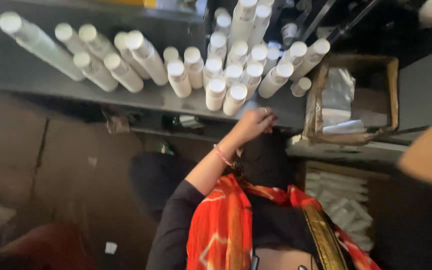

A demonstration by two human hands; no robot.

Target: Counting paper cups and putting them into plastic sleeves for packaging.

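My left hand reaches out to the front edge of a grey shelf, its fingers curled shut, with a ring on one finger and a pink bracelet at the wrist. It sits just below a cluster of white capped bottles, the nearest of which are a finger's width away. A dark, bag-like mass lies right under the hand; whether the fingers grip it is unclear. Only my right forearm shows at the right edge, and its hand is out of the frame. An orange scarf hangs over my black sleeve.
More white bottles lie tilted along the shelf's left part. A cardboard box with clear plastic wrap stands at the right. Below it, pale bottles are stacked in a lower compartment. Brown floor lies to the left.
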